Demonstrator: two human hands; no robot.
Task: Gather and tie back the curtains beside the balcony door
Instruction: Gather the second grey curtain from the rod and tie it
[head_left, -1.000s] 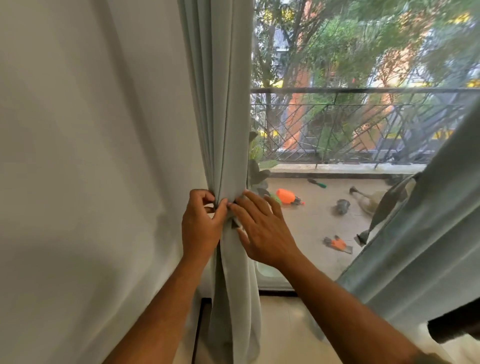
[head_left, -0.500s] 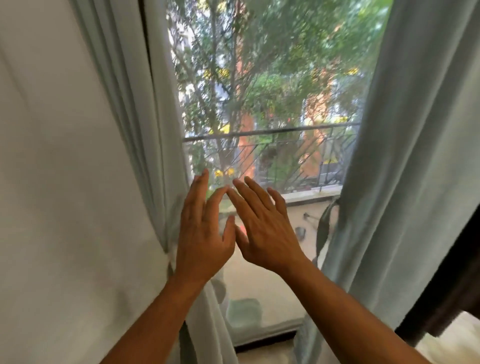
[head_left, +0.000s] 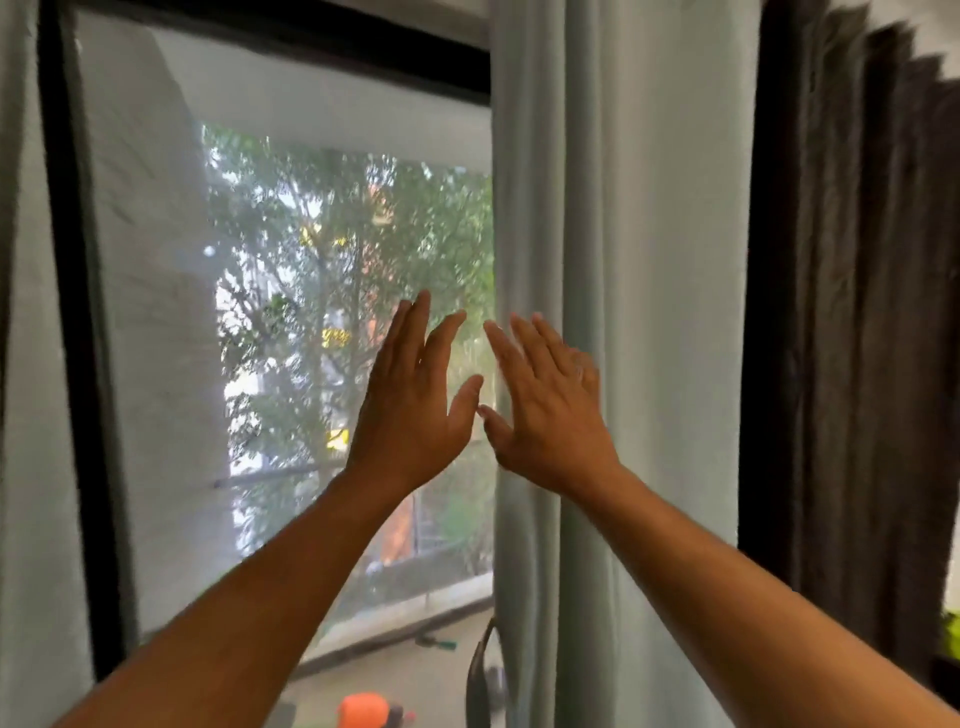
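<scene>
Both hands up, palms out, holding nothing. Left hand (head_left: 410, 415) just left of pale curtain (head_left: 613, 260), fingers straight and together; right hand (head_left: 550, 410) over curtain's inner edge, fingers spread, probably lining up to gather it.

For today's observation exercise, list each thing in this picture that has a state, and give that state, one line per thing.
Left hand: raised, fingers straight, holding nothing.
Right hand: raised, fingers straight, in front of the pale curtain's edge; contact unclear.
Pale curtain: hanging loose, not tied.
Dark curtain: hanging in folds.
Balcony door: glass uncovered; open or closed unclear.
</scene>
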